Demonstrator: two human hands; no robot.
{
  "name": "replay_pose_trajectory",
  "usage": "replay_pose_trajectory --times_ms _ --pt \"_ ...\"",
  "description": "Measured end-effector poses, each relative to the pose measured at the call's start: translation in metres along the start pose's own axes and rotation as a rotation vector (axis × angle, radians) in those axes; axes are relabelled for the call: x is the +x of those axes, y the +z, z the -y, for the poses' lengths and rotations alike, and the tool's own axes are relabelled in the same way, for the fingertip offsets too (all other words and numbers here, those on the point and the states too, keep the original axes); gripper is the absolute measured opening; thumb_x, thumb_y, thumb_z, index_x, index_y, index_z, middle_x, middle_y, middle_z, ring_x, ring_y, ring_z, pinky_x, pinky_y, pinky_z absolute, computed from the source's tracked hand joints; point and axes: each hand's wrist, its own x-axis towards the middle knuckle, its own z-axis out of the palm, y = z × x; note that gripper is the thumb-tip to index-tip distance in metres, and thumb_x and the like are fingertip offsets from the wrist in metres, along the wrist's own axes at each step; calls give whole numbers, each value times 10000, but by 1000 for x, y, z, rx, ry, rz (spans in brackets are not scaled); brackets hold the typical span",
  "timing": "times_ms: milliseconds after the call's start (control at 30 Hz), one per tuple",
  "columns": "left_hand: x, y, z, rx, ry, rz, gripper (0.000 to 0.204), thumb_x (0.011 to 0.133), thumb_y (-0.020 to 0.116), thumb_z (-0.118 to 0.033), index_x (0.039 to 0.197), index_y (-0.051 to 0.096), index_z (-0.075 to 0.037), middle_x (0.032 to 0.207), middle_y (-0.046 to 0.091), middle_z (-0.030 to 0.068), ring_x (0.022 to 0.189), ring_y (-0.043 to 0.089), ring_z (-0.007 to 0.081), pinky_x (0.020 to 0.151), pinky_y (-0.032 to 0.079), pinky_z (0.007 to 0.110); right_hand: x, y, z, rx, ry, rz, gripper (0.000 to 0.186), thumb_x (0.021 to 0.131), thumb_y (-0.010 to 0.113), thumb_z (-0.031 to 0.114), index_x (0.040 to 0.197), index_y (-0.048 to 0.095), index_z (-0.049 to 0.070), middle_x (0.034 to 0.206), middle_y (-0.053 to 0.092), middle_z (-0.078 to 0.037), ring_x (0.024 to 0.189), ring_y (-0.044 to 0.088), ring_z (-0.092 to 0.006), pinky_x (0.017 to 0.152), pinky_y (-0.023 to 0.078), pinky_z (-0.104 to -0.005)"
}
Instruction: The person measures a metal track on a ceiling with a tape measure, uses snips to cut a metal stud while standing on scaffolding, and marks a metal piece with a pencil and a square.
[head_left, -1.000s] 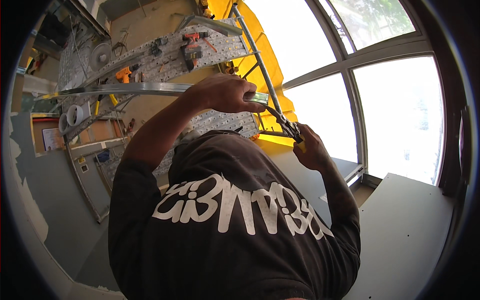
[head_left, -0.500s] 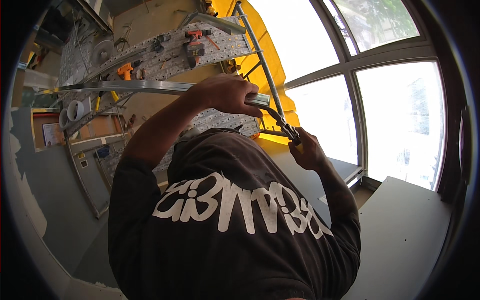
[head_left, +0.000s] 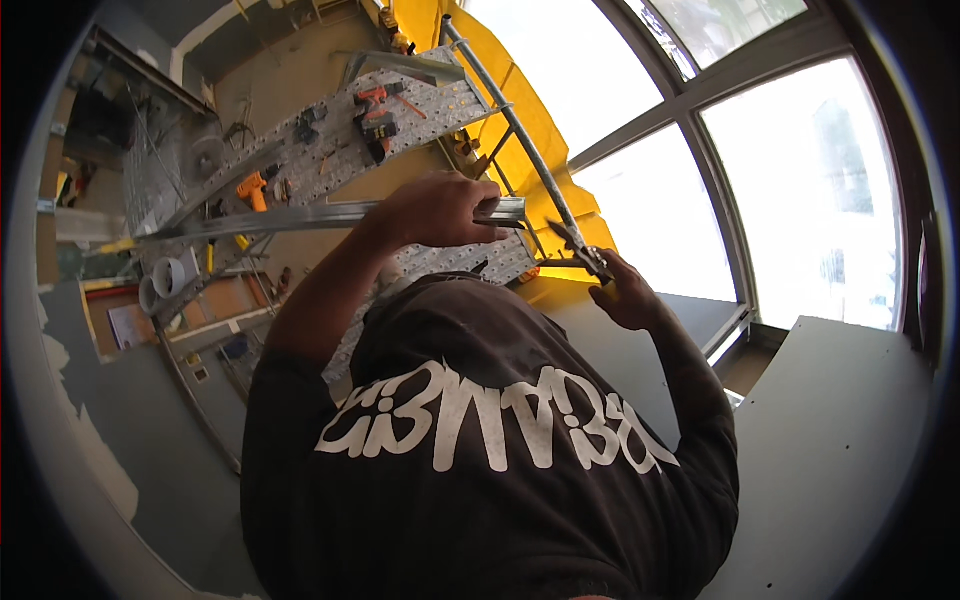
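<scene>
Left hand [head_left: 440, 208] stays clenched on a long grey metal channel [head_left: 300, 217]; right hand [head_left: 625, 290] grasps dark metal snips [head_left: 575, 247], now nearer the channel's end.

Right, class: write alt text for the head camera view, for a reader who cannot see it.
A person in a black printed T-shirt grips a long silver metal channel in the left hand while the right hand holds metal snips at its end. Behind are a perforated metal platform strewn with orange power tools and a bright window.
</scene>
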Motion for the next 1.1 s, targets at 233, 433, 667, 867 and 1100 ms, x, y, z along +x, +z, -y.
replay_pose_trajectory --times_ms 233,433,667,867,1100 --pt "3 -11 -13 -4 56 -35 410 861 749 -417 991 618 -51 786 678 131 753 699 330 689 527 408 13 32 -15 45 4 -249 662 848 686 98 1423 390 -43 1333 523 -262 1266 521 -408 1075 421 -426" --pt "-6 -28 -23 -15 75 -118 542 851 775 -359 1281 615 -71 870 698 132 755 690 296 706 540 380 55 98 9 147 -158 -498 665 807 670 80 1403 399 -34 1319 494 -264 1247 498 -441 1059 421 -458" --pt "-12 -41 -40 44 66 -177 562 832 802 -339 1287 614 -67 879 698 141 756 693 273 710 548 369 83 127 50 266 -196 -685 663 759 669 6 1380 438 -11 1262 535 -246 1176 549 -441 991 465 -451" --pt "-19 -45 -45 35 129 -239 567 823 811 -342 1273 625 -52 881 697 146 764 696 277 718 551 370 92 124 64 270 -236 -745 665 742 669 -4 1372 457 -6 1244 552 -234 1152 567 -432 973 473 -457" --pt "-21 -61 -56 3 47 -155 538 844 790 -296 1268 615 -14 853 692 150 752 688 235 711 545 351 93 123 75 244 -176 -822 701 737 690 18 1393 441 24 1260 546 -224 1159 558 -425 974 468 -471"
